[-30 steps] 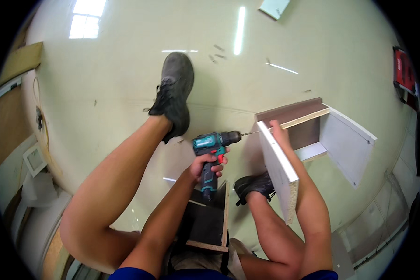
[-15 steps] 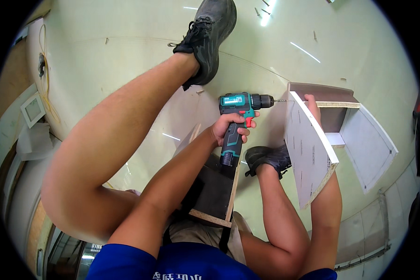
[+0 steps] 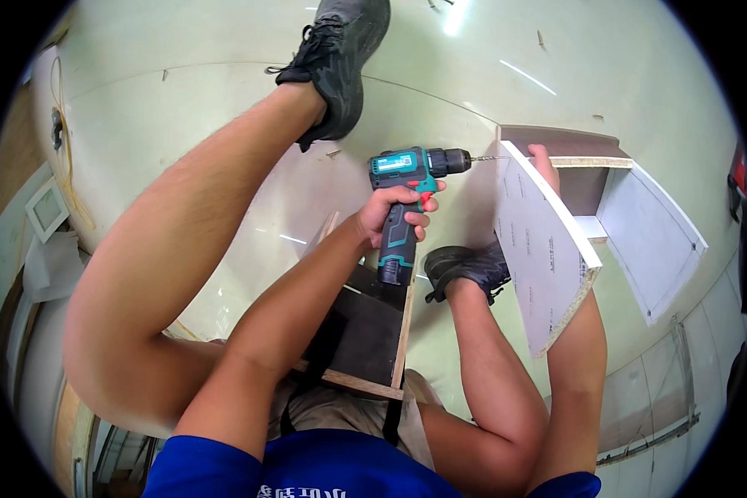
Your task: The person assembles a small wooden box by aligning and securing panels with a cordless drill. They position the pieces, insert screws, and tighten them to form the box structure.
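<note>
My left hand (image 3: 383, 217) is wrapped around the grip of a teal and black cordless drill (image 3: 397, 163), with fingers at its red trigger. A thin drill bit (image 3: 486, 158) points right, its tip at or close to the far edge of a white side panel (image 3: 542, 245). That panel belongs to an open box frame (image 3: 660, 241) made of white and brown chipboard boards. My right hand (image 3: 544, 172) grips the frame from inside, near the brown board (image 3: 564, 143). The panel hides most of that hand and wrist.
A second dark board piece (image 3: 365, 336) with chipboard edges lies at my lap between my legs. My black shoes (image 3: 340, 70) rest on the pale floor, where a few screws (image 3: 540, 38) are scattered. A yellow cable (image 3: 73, 178) and a small white frame (image 3: 48, 206) are at the left.
The whole scene has shifted slightly left and up in view. My left hand still holds the drill against or near the panel edge, and my right hand keeps its hold on the frame.
</note>
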Available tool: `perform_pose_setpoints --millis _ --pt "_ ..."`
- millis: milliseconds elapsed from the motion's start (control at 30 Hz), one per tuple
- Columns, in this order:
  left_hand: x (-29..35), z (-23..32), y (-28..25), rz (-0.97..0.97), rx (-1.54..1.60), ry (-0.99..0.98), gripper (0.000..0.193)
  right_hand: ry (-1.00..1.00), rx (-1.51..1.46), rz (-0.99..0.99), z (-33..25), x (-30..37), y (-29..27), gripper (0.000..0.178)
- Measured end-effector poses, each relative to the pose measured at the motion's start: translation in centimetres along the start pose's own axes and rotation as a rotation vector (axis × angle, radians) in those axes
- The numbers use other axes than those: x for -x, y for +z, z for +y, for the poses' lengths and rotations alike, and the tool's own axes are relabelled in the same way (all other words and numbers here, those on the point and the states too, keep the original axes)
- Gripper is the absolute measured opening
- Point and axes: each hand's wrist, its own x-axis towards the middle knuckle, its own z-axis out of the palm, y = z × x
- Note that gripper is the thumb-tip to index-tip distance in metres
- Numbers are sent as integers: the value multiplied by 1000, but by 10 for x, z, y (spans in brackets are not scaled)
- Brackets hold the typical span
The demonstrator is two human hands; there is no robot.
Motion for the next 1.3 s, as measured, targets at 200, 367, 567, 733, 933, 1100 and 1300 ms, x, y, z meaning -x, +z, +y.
perform_pose_setpoints --millis 200,367,567,733,933,1100,1300 --pt "1 8 -3 14 -57 -9 51 194 -83 30 0 -12 7 49" --pt "-1 9 0 19 -70 -32 51 203 -70 42 0 -14 0 47" --pt "-1 11 1 19 -55 -26 52 166 -64 52 -7 -5 3 47" --pt "-2 11 -1 26 -72 -18 52 189 -84 35 -6 -6 4 47" --pt "-1 14 0 49 -136 -24 55 184 -39 54 7 -22 1 53" --pt "-2 16 -1 62 -131 -15 57 205 -5 52 8 -23 -2 54" --pt "1 20 3 120 -184 -6 57 224 -45 40 -2 -13 3 50"
